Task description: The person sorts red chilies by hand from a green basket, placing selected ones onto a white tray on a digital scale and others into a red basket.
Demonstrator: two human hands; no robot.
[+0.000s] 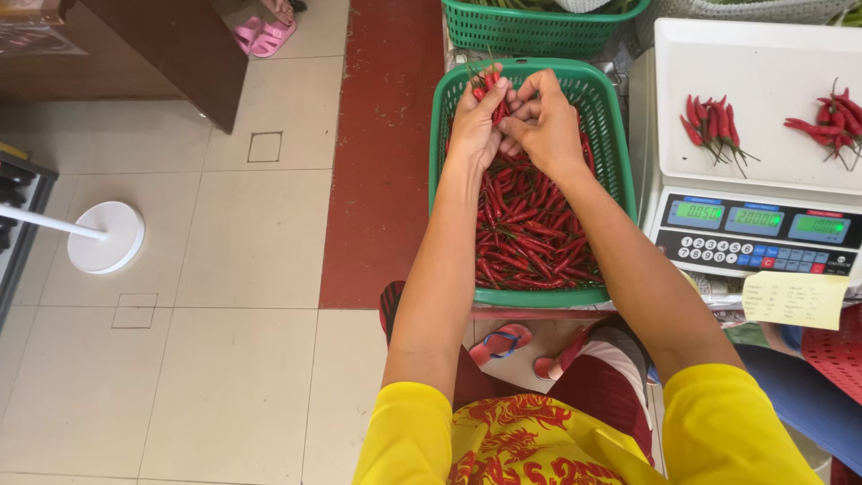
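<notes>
Two bare hands meet over a green basket point(611, 135) of red chillies point(530, 233), the left hand point(474, 121) closed around a small bunch of chillies point(492, 90) while the right hand point(546, 121) pinches at them, apparently evening stems, beside a scale point(763, 63) holding two bundles point(714, 126).

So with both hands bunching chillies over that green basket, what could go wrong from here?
1. The left hand holds a small bunch of red chillies near the basket's far rim, and the right hand works against it; a loose grip could drop some outside the green basket, onto the floor.
2. Two chilli piles already lie on the white scale, one near its right edge; a nudge might roll some off.
</notes>
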